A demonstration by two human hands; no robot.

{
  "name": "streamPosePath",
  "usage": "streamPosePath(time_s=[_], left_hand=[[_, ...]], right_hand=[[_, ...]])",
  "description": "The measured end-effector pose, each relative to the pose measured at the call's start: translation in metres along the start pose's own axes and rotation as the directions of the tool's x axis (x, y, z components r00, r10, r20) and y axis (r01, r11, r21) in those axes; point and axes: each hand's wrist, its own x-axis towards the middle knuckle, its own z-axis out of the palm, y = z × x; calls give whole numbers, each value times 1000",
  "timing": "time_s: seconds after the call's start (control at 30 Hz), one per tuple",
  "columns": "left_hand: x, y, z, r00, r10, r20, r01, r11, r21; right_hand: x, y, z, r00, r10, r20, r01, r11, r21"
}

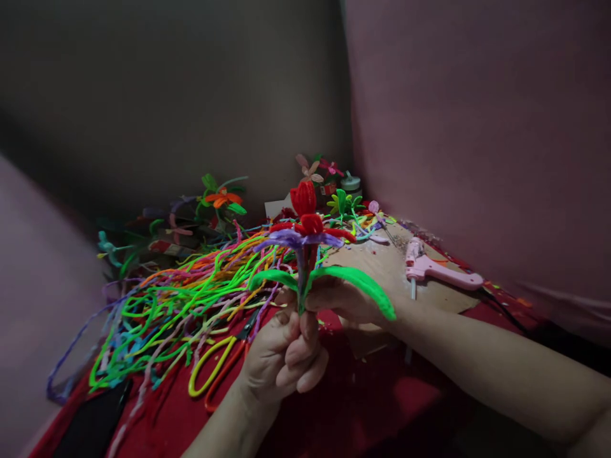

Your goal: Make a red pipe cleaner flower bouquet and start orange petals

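Note:
A pipe-cleaner flower (303, 200) stands upright in front of me, with red upper petals, purple lower petals and two green leaves arching out to the sides. My left hand (286, 356) is closed around the bottom of its stem. Behind the green right leaf (365, 283) is my right hand (348, 300), reaching in from the right. Its fingers close on the stem just above my left hand, partly hidden by the flower. Beside my left wrist lie scissors (212, 369) with yellow and orange-red handles.
Loose pipe cleaners (191, 292) in many colours pile up at the left. A pink glue gun (442, 272) lies on a cardboard sheet (377, 261) at the right, its cord trailing off. Finished flowers (223, 198) and a small jar (351, 183) stand at the back. Red cloth (344, 407) covers the table.

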Motion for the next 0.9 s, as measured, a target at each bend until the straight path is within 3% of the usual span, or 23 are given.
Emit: streamPosePath(time_s=[0.13, 0.23, 0.27, 0.3, 0.33, 0.4, 0.43, 0.47, 0.5, 0.57, 0.63, 0.73, 0.83, 0.9], left_hand=[[-1, 6, -3, 999, -37, 9, 37, 997, 72], [0, 13, -3, 986, -17, -163, 81, 914, 398], [0, 15, -2, 969, 59, -238, 91, 813, 575], [1, 15, -2, 941, 182, -284, 102, 648, 755], [1, 15, -2, 906, 323, -274, 118, 429, 896], [1, 12, -5, 836, 537, -112, 140, -12, 990], [1, 10, -7, 814, 581, -20, 143, -166, 976], [1, 9, -10, 804, 594, 37, 145, -256, 956], [0, 8, -11, 798, 600, 58, 150, -290, 945], [0, 8, -13, 787, 617, -8, 172, -207, 963], [1, 11, -9, 785, 599, -159, 193, 7, 981], [3, 16, -1, 813, 477, -333, 172, 351, 921], [5, 17, 4, 848, 338, -408, 122, 624, 772], [6, 15, 5, 863, 263, -432, 89, 762, 642]], right_hand=[[-1, 4, 1, 999, 23, -28, -20, 994, 106], [-3, -1, 2, 996, 36, -81, -25, 990, 142], [-2, -4, 3, 994, 37, -103, -23, 990, 137], [-2, -7, 4, 991, 38, -132, -21, 992, 126], [-1, -10, 5, 984, 40, -175, -20, 993, 115], [1, -10, 9, 969, 56, -240, -35, 995, 90], [2, -8, 10, 960, 48, -275, -27, 996, 79], [3, -6, 11, 960, 38, -279, -15, 997, 82], [3, -2, 12, 952, 8, -305, 18, 996, 83], [3, 3, 11, 957, 13, -290, -4, 1000, 30], [1, 3, 9, 963, 1, -270, -13, 999, -41], [-3, -7, 5, 979, 5, -204, -21, 997, -77], [-5, -14, 3, 992, 26, -126, -25, 1000, 4], [-4, -11, 2, 991, 22, -133, -14, 998, 62]])
